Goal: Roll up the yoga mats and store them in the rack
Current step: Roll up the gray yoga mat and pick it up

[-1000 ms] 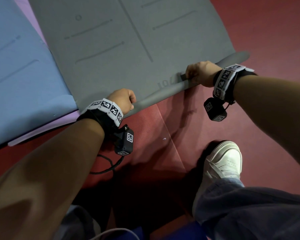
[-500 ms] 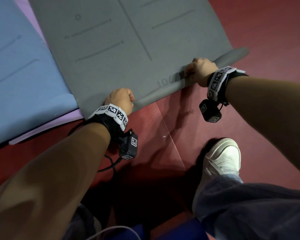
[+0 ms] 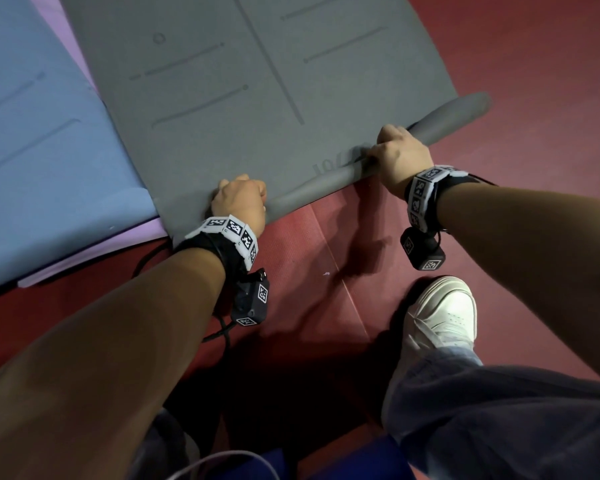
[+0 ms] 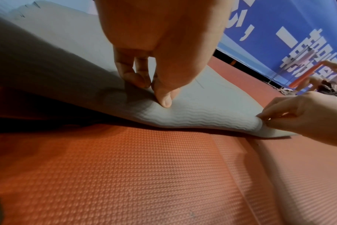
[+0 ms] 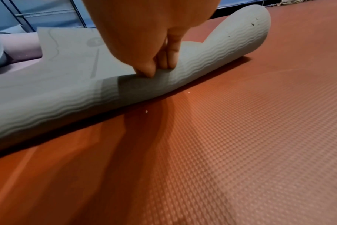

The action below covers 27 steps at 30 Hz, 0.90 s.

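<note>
- The grey yoga mat (image 3: pixel 257 98) lies flat on the red floor (image 3: pixel 534 81), its near edge curled into a thin roll (image 3: pixel 326 188).
- The left hand (image 3: pixel 239 202) sits near the roll's left end, fingers (image 4: pixel 133 74) and thumb curled, pinching the rolled edge.
- The right hand (image 3: pixel 399 157) grips the roll farther right, fingers (image 5: pixel 169 56) curled over it and thumb pressing in.
- A blue mat (image 3: pixel 32 150) lies left of the grey one, over a purple mat (image 3: pixel 118 237).
- 1 white shoe (image 3: pixel 440 313) stands on the floor near the right wrist.
</note>
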{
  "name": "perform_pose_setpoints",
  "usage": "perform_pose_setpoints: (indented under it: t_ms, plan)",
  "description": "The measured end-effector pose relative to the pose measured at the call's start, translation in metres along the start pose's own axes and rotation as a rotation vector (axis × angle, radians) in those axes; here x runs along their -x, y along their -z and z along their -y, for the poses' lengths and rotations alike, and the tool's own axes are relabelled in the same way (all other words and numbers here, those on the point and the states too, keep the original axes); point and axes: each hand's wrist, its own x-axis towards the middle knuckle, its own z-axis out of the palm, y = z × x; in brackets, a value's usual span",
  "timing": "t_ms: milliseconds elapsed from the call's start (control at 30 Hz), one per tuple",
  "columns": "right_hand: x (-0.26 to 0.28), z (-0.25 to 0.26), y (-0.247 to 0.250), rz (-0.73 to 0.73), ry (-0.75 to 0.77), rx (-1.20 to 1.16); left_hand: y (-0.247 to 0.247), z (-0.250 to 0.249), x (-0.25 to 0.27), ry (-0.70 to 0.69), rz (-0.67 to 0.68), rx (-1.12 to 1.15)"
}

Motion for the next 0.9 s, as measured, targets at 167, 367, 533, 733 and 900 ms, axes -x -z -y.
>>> perform_pose_setpoints:
  t_ms: [167, 367, 533, 733, 900]
  plan:
    - [0.008, -0.002, -0.005, -0.031, 0.058, 0.037, -0.004, 0.003, 0.003, -0.057, -0.027, -0.054]
    - [0.002, -0.001, -0.004, -0.019, 0.057, 0.087, -0.007, 0.003, 0.007, -0.102, -0.03, -0.105]
    - [-0.002, -0.001, 0.003, 0.018, 0.055, 0.099, -0.002, 0.002, 0.011, -0.128, 0.045, -0.177]
    - [-0.004, 0.001, 0.005, -0.021, 0.042, 0.06, 0.002, 0.002, 0.005, -0.176, 0.029, -0.209]
    - [-0.009, -0.002, 0.007, -0.012, 0.063, 0.089, 0.006, 0.005, -0.001, -0.158, 0.02, -0.229]
